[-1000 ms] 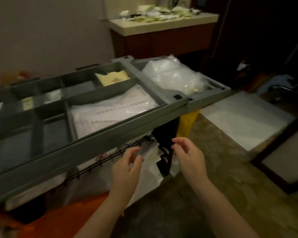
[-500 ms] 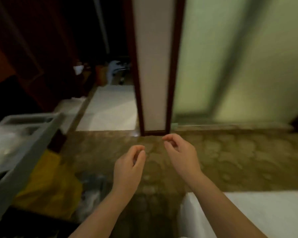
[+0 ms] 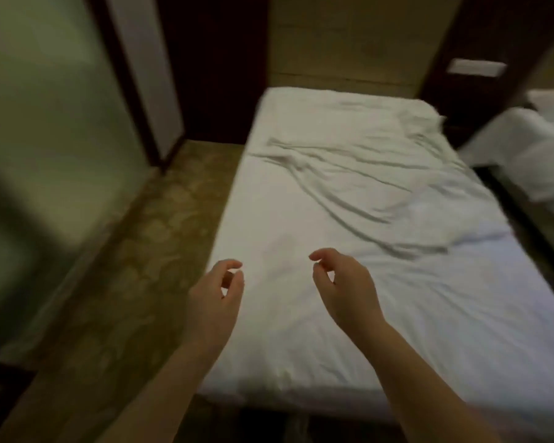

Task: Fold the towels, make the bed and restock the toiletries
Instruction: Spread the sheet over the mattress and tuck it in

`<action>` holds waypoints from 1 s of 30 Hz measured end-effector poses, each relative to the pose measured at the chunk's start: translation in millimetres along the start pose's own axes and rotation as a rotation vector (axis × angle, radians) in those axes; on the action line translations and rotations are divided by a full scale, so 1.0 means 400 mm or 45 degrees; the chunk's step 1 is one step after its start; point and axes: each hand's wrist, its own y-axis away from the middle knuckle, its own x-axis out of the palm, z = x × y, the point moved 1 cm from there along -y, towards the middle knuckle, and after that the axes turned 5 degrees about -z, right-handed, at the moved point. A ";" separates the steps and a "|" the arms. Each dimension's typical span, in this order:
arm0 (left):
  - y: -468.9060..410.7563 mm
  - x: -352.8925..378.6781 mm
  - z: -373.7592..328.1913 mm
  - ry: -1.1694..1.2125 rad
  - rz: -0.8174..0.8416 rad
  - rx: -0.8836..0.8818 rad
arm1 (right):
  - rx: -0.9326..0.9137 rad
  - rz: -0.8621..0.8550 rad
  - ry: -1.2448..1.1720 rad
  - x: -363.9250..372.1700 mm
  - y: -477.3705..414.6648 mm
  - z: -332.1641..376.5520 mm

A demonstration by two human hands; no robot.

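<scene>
- A bed (image 3: 413, 282) was seen from its foot end, running away from the camera toward a pale wall (image 3: 343, 43) at its head.
- The bed was covered by a white sheet (image 3: 349, 174). The sheet lay fairly smooth over the near half of the bed and was rumpled into long slanting folds across the far half.
- The left hand (image 3: 216, 298) was held over the bed's near left edge. Its fingers were loosely curled, with thumb and forefinger brought close together, and nothing was held in it.
- The right hand (image 3: 346, 289) was held over the near middle of the bed, apart from the left hand. Its fingers were likewise loosely curled, and nothing was gripped.
- Whether either hand touched the sheet could not be told.
- A brown patterned floor (image 3: 135, 266) was seen along the left side of the bed.
- A frosted greenish panel (image 3: 45, 123), framed in dark wood and much blurred, stood across that strip of floor from the bed.
- A second bed (image 3: 531, 155) with white bedding was seen to the right of the bed, parted from it by a narrow dark gap.
- A pale rectangular plate (image 3: 475, 68) was set in dark panelling beyond the bed's far right corner. It was too blurred to be identified.
</scene>
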 end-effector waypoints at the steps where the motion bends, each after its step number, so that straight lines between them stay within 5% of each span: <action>1: 0.008 0.040 -0.019 0.016 0.041 0.039 | 0.060 -0.071 0.035 -0.034 0.025 -0.044; 6: 0.050 0.227 -0.108 -0.017 0.283 0.219 | 0.341 -0.245 0.165 -0.158 0.129 -0.258; 12: 0.024 0.468 -0.176 -0.119 0.447 0.261 | 0.629 -0.160 0.197 -0.183 0.119 -0.500; 24: -0.172 1.187 -0.226 -0.389 0.639 0.018 | 0.995 0.127 -0.041 -0.106 -0.356 -1.217; 30: -0.223 1.465 -0.171 -0.419 0.819 0.095 | 1.304 -0.023 -0.262 0.011 -0.496 -1.507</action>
